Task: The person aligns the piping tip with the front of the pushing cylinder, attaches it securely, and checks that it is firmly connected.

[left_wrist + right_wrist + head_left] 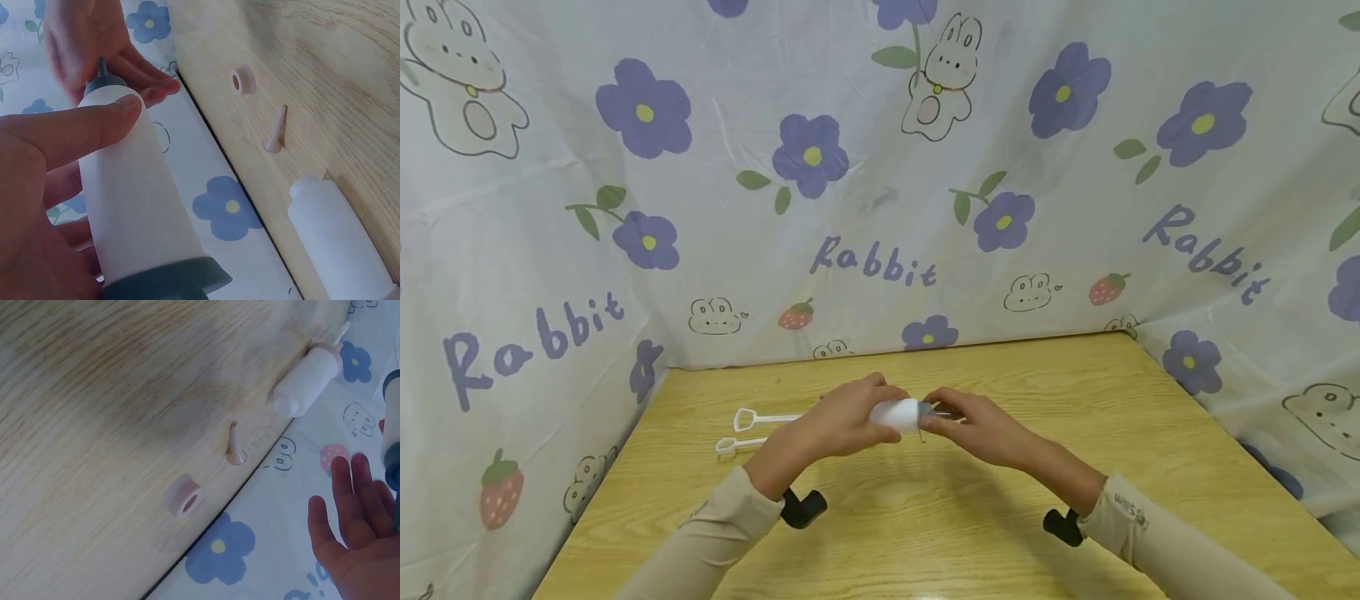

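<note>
Left hand (848, 415) is gripping white bottle (896, 415), lying sideways between both hands; right hand (983, 427) is meeting grey cap (107, 82), outer fingers spreading, can't tell if pinching. Slanted twisting could be skewing the cap; oversqueezing, denting bottle.

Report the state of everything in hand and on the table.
White cylindrical plastic bottle: gripped in the left hand; dark grey collar fitted, tightness unclear.
Pale pink plastic ring: loose, off any bottle.
Pale pink tapered plastic nozzle: loose, apart from the ring.
Second white cylindrical plastic bottle: on its side, neck uncapped.
Two slim white loop-ended sticks: lying side by side.
</note>
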`<action>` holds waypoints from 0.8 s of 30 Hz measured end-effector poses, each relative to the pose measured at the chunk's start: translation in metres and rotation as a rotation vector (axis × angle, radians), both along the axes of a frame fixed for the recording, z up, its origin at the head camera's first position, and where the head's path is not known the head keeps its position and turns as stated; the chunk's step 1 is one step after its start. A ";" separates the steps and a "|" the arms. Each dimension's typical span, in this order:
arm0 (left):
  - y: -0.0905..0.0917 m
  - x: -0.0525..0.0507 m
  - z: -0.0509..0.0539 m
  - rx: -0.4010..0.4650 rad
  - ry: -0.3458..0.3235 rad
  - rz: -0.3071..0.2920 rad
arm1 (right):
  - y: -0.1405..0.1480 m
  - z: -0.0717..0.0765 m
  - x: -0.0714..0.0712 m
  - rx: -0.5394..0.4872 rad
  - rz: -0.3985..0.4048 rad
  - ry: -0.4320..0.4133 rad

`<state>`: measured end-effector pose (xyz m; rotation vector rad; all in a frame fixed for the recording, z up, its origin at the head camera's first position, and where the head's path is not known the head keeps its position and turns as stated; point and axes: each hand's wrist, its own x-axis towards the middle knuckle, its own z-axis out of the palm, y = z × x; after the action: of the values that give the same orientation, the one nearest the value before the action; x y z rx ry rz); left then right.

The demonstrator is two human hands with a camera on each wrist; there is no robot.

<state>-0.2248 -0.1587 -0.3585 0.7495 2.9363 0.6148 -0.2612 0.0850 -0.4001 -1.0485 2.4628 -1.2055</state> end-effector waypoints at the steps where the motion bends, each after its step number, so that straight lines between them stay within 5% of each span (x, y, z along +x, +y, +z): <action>1: 0.000 0.000 0.000 0.000 0.003 -0.003 | 0.000 0.000 0.000 -0.006 -0.003 -0.005; 12: 0.001 0.002 -0.001 -0.022 0.026 -0.023 | -0.003 -0.001 -0.003 0.049 0.015 0.026; 24: 0.000 0.004 -0.002 -0.036 0.045 -0.030 | -0.001 -0.002 -0.001 -0.011 0.039 0.011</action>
<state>-0.2203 -0.1583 -0.3608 0.8130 2.9617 0.5492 -0.2626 0.0841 -0.4021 -1.1030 2.4351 -1.2057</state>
